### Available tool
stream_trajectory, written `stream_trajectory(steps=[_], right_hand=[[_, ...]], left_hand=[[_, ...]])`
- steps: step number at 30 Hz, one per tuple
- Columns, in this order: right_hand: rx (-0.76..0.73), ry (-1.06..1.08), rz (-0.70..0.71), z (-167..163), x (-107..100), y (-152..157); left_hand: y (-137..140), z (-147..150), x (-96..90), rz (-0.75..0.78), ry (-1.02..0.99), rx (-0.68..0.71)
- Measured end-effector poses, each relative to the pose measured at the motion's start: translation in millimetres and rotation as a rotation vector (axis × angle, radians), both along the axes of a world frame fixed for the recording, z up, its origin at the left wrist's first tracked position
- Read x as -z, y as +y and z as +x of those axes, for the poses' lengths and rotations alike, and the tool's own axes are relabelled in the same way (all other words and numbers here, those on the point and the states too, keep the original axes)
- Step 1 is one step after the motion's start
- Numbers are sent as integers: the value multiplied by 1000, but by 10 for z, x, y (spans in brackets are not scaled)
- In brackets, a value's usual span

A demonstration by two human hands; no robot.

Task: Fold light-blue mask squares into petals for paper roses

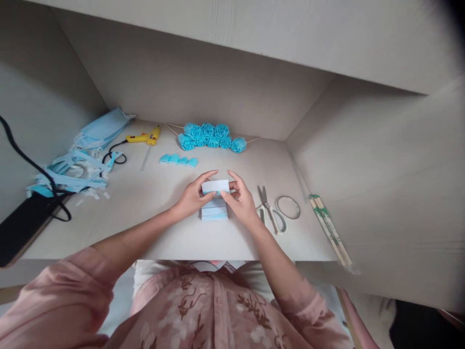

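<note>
Hands meet at the desk's middle: the left hand [192,196] and right hand [240,199] each pinch one end of a pale blue-white fabric strip [215,186], held flat just above a small stack of similar strips [214,212]. Beyond the fingers lie about eight blue fabric roses [209,135] and four loose petals [178,160]. One pair of scissors [271,211] sits just right of the right hand, one glue gun [144,138] far left.

A pale blue-and-white fabric strip [215,186] is held flat, long side across, just above a small stack of similar folded strips [214,212], left of the scissors [269,209]
</note>
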State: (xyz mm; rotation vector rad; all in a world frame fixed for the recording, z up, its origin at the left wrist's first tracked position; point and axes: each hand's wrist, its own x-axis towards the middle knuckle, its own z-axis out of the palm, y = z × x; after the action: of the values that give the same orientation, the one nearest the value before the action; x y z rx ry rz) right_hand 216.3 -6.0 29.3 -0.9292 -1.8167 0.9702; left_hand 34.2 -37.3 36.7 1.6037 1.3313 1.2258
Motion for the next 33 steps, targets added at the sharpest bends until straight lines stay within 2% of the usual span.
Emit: stream_trajectory(steps=[3, 8, 10, 14, 21, 33], right_hand=[[20, -50, -2, -1, 9, -6], [115, -13, 41, 3, 33, -4], [140, 32, 49, 7, 49, 2], [146, 59, 56, 9, 80, 8], [163, 75, 79, 7, 78, -14], [118, 35, 61, -27, 48, -15]], left_hand=[[1, 3, 21, -7, -51, 5], [41, 17, 39, -93, -421, 122], [53, 18, 29, -143, -495, 144], [52, 6, 7, -236, -437, 153], [52, -35, 17, -311, -320, 130], [39, -7, 4, -267, -404, 64]])
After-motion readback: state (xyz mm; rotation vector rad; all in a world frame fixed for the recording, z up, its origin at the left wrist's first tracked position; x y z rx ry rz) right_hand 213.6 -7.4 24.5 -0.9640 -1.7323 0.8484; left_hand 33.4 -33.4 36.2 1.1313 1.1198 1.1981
